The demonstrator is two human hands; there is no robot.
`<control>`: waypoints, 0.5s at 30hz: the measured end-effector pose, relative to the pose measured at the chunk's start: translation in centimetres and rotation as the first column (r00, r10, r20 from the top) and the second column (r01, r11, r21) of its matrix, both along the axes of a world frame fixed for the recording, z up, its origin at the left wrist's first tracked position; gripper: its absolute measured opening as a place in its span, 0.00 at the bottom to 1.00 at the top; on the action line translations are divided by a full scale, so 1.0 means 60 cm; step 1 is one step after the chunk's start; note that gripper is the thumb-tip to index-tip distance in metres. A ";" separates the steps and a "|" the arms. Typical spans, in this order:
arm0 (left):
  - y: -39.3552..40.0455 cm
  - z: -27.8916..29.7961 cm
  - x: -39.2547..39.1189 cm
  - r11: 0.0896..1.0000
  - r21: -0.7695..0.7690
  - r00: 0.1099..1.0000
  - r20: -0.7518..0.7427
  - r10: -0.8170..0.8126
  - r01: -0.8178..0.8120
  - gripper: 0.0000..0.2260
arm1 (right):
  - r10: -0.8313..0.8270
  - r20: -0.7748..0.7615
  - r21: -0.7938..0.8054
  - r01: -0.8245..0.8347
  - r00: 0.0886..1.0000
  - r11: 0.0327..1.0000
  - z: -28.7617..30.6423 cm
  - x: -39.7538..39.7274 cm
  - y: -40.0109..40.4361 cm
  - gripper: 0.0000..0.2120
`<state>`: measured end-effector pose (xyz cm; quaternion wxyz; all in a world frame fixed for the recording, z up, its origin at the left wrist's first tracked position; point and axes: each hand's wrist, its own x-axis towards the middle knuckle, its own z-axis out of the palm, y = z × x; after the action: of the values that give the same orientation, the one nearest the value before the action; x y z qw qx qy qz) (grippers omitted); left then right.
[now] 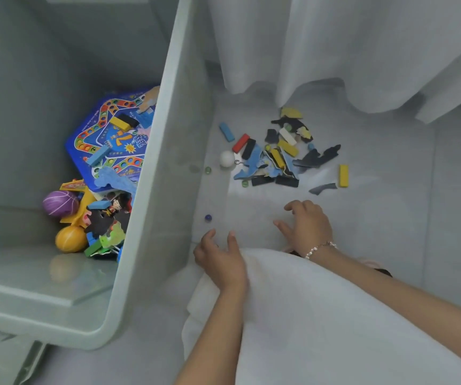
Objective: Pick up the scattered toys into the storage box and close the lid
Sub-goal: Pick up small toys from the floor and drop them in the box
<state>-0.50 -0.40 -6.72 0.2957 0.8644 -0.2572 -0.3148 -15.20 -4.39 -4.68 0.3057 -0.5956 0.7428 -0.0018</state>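
Toys (279,154) are lying ahead of your right hand (305,225), the nearer one; both it and your left hand (221,258) are hanging loosely curled, empty.

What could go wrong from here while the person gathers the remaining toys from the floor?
1. The dark blue marble and green marbles lie loose beside the storage box; a sweep by the left hand might roll them away.
2. The thin puzzle pieces lie flat, so they may be hard to pinch.
3. The white curtain hangs over the pile's far edge and could hide pieces.
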 end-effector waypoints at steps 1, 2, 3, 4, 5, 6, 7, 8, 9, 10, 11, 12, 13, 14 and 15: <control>0.004 -0.010 0.002 1.000 0.010 1.000 0.006 0.013 -0.013 0.18 | -0.008 -0.044 0.021 0.009 0.999 1.000 -0.007 -0.004 0.001 0.21; 0.009 -0.019 0.004 1.000 0.024 1.000 0.019 0.013 -0.013 0.18 | -0.025 -0.077 0.053 0.030 0.997 0.998 -0.013 -0.007 0.004 0.22; 0.014 -0.026 0.006 0.999 0.038 1.000 0.025 0.007 -0.008 0.18 | -0.050 -0.098 0.089 0.059 0.994 0.994 -0.018 -0.009 0.009 0.23; 0.018 -0.033 0.007 0.999 0.050 1.000 0.018 0.002 -0.003 0.18 | -0.079 -0.106 0.120 0.092 0.991 0.989 -0.024 -0.010 0.013 0.24; 0.020 -0.039 0.009 0.998 0.062 1.000 0.010 -0.001 0.001 0.17 | -0.113 -0.099 0.141 0.126 0.989 0.982 -0.029 -0.011 0.018 0.24; 0.021 -0.044 0.012 0.998 0.068 1.000 0.010 -0.006 0.006 0.16 | -0.147 -0.080 0.154 0.158 0.986 0.975 -0.035 -0.012 0.024 0.24; 0.021 -0.049 0.015 0.998 0.065 1.000 0.020 -0.015 0.013 0.14 | -0.180 -0.054 0.159 0.186 0.982 0.970 -0.039 -0.013 0.028 0.24; 0.018 -0.053 0.019 0.998 0.053 0.999 0.036 -0.025 0.023 0.12 | -0.212 -0.026 0.160 0.213 0.977 0.964 -0.042 -0.015 0.030 0.24; 0.014 -0.056 0.023 0.998 0.040 0.998 0.052 -0.041 0.039 0.10 | -0.243 -0.005 0.159 0.240 0.970 0.958 -0.045 -0.018 0.032 0.24; 0.010 -0.057 0.026 0.998 0.033 0.996 0.067 -0.063 0.061 0.07 | -0.272 0.006 0.153 0.268 0.962 0.951 -0.047 -0.023 0.034 0.24; 0.004 -0.058 0.027 0.996 0.032 0.993 0.079 -0.085 0.083 0.06 | -0.297 0.012 0.143 0.292 0.955 0.946 -0.050 -0.028 0.035 0.24; -0.002 -0.058 0.027 0.995 0.030 0.991 0.086 -0.102 0.100 0.05 | -0.318 0.022 0.132 0.313 0.948 0.940 -0.053 -0.033 0.038 0.23; -0.008 -0.057 0.026 0.994 0.019 0.990 0.088 -0.106 0.105 0.06 | -0.341 0.041 0.123 0.334 0.939 0.934 -0.055 -0.039 0.041 0.23; -0.014 -0.056 0.025 0.995 -0.008 0.992 0.088 -0.095 0.096 0.06 | -0.364 0.074 0.118 0.354 0.928 0.928 -0.059 -0.045 0.044 0.22; -0.020 -0.054 0.024 0.996 -0.045 0.993 0.092 -0.073 0.077 0.07 | -0.382 0.115 0.118 0.369 0.917 0.922 -0.061 -0.051 0.047 0.21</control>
<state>0.93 -1.62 -9.99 0.2925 0.8601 -0.3102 -0.2800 -18.25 -1.60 -8.37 0.3771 -0.4254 0.8201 -0.0658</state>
